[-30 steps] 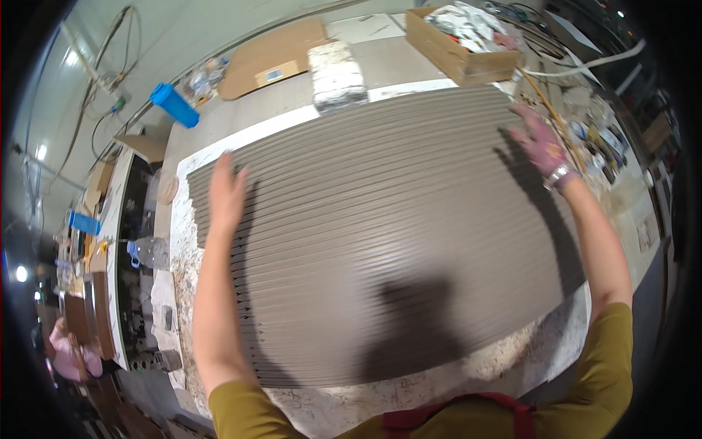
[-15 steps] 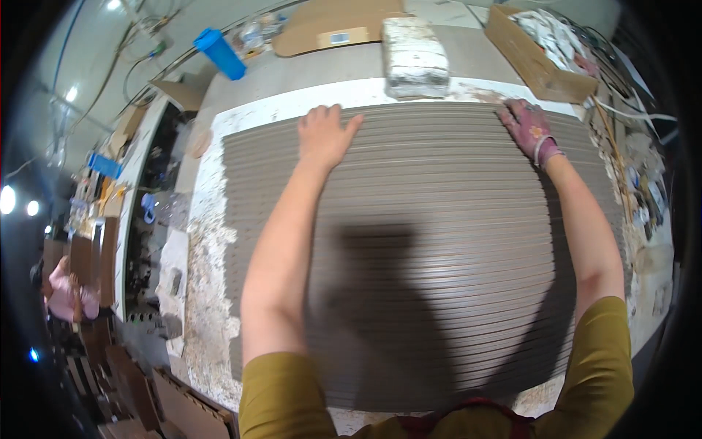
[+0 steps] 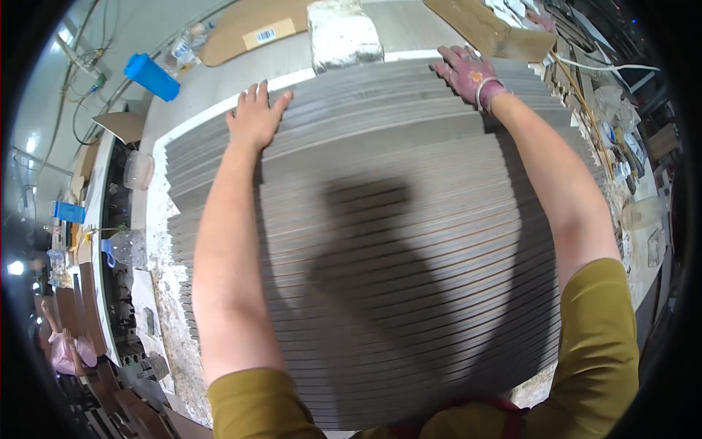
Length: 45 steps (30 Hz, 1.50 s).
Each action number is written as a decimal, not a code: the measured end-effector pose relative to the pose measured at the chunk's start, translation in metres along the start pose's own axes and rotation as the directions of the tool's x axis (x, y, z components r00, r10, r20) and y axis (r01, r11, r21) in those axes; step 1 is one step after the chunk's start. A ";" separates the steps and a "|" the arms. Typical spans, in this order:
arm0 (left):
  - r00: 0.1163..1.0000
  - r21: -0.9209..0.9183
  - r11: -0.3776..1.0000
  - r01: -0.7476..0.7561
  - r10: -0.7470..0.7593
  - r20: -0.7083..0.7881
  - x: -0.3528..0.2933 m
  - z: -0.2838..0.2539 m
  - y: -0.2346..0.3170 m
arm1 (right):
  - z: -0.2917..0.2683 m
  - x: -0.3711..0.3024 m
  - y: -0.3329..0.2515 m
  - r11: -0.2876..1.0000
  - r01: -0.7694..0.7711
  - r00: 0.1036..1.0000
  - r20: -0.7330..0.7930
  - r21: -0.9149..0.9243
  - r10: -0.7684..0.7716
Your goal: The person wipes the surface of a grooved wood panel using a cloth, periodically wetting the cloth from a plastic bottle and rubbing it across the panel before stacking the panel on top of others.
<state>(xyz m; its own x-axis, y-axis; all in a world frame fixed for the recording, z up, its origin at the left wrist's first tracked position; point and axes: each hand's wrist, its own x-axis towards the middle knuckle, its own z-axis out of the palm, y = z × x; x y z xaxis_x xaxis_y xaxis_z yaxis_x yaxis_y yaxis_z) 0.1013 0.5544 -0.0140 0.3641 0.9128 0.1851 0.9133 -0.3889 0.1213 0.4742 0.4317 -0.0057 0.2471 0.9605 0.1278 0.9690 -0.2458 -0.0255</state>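
Grey-brown boards or sheets (image 3: 431, 212) lie overlapped like shingles across the table, their edges showing as many thin parallel lines. Toward the far side the visible bands are wider and uneven. My bare left hand (image 3: 256, 119) rests on the far left part of the layers, fingers spread. My right hand (image 3: 469, 76), in a pink glove with a flower print, lies with fingers outstretched at the far right edge. Neither hand is closed around anything. A whitish, scuffed block (image 3: 344, 35) stands just beyond the far edge, between the hands.
A worn white board (image 3: 178, 300) shows beneath the layers. Behind lie a blue container (image 3: 151, 76) and flat brown cardboard (image 3: 248, 25). An open carton (image 3: 504, 38) holding pale cloth is at back right. At far left, a person in pink (image 3: 72, 353) is at work.
Both hands have moved away from me along the layers. The far bands, narrow and even before, are now wider and shifted. The view has also tilted and moved.
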 end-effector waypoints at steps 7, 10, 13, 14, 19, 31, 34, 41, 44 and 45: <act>0.940 -0.148 0.929 -0.338 0.324 -0.109 -0.129 -0.059 0.021 | -0.024 -0.126 0.092 0.996 0.093 0.901 -0.425 -0.006 -0.087; 0.937 -0.105 0.932 -0.348 0.348 -0.012 -0.162 -0.053 0.022 | -0.027 -0.176 0.149 0.991 -0.050 0.995 -0.079 0.128 0.060; 0.950 -0.101 0.946 -0.308 0.300 -0.090 -0.165 -0.046 0.019 | -0.026 -0.172 0.151 0.998 0.058 0.987 -0.147 0.010 -0.056; 0.955 -0.104 0.951 -0.292 0.283 -0.090 -0.166 -0.046 0.017 | -0.023 -0.170 0.149 0.999 0.047 0.989 -0.143 -0.002 -0.046; 0.971 -0.106 0.965 -0.238 0.235 -0.040 -0.183 -0.051 0.021 | -0.010 -0.182 0.151 0.996 -0.022 0.996 -0.088 -0.089 0.014; 0.961 0.026 0.976 -0.214 0.215 -0.174 -0.145 -0.024 0.011 | -0.008 -0.144 0.132 0.962 -0.197 0.978 -0.102 -0.189 0.180; 0.934 -0.056 0.966 -0.251 0.226 -0.278 -0.167 -0.051 0.002 | -0.034 -0.171 0.118 0.983 -0.077 0.987 -0.150 -0.167 0.052; 0.967 -0.185 0.950 -0.253 0.247 -0.057 -0.267 -0.091 0.001 | -0.022 -0.310 0.288 0.965 -0.223 0.974 0.067 0.136 0.215; 0.949 -0.133 0.954 -0.269 0.239 -0.205 -0.255 -0.079 0.010 | -0.026 -0.302 0.240 0.714 -0.368 0.887 -0.004 0.595 0.461; 0.956 -0.149 0.955 -0.257 0.228 -0.182 -0.255 -0.078 0.009 | -0.047 -0.292 0.212 0.770 -0.494 0.848 0.026 0.405 0.530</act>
<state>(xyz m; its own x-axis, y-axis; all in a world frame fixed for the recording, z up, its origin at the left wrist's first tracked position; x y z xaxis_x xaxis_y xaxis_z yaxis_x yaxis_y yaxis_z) 0.0027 0.3079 0.0155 0.5236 0.7613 0.3824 0.7516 -0.6241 0.2134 0.6070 0.0927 -0.0020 0.7231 0.6873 0.0691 0.6267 -0.6106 -0.4843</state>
